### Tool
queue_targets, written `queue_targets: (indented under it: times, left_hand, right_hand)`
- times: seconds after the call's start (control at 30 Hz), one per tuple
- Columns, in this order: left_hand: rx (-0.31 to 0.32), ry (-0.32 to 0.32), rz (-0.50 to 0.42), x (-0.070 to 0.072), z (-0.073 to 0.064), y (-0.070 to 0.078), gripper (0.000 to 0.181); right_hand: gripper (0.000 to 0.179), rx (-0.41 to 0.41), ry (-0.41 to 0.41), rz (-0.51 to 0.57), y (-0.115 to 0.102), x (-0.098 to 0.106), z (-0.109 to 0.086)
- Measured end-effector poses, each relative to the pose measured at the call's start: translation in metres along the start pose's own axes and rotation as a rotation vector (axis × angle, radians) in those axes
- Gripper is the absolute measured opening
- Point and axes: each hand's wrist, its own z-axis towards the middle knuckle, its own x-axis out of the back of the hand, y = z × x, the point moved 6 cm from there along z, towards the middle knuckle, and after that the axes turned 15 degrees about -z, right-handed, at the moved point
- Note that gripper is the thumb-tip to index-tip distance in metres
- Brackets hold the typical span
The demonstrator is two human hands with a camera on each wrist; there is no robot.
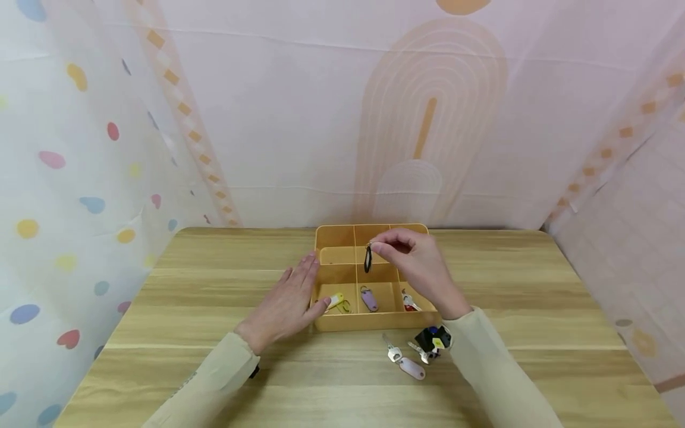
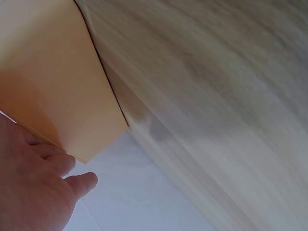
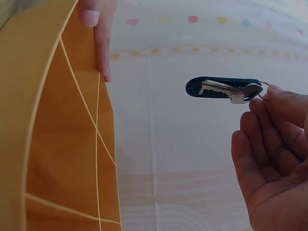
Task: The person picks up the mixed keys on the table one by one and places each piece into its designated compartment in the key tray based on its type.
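The black tag (image 1: 367,260) is held in the air, a little below and right of the centre of the head view, and a key (image 3: 240,94) is seen against it. Its ring is pinched by the thumb and fingertips of the right hand (image 1: 414,261). In the lower row of the box (image 1: 374,323), the yellow tag (image 1: 336,300), the purple tag (image 1: 369,299) and the red charm (image 1: 409,302) are already placed, one per compartment. The work is judged to be perhaps half done: the black tag is not yet set down, and a pale tag (image 1: 412,368) and a dark bunch (image 1: 432,339) are left on the table (image 1: 535,333), at lower right of centre. The left hand (image 1: 283,306) is laid, fingers straight, on the box's left side.
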Motion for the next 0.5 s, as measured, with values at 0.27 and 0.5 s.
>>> queue_targets:
  times: [0.27,0.5]
  left_hand:
    - [0.011,-0.018,-0.007,-0.001,0.0,0.0,0.087]
    - [0.001,-0.019,-0.003,-0.001,0.001,-0.001,0.086]
  right_hand:
    - [0.016,-0.007,-0.026,-0.021,0.003,-0.019,0.022]
    - [0.017,-0.003,-0.07,-0.086,0.003,-0.034,0.04]
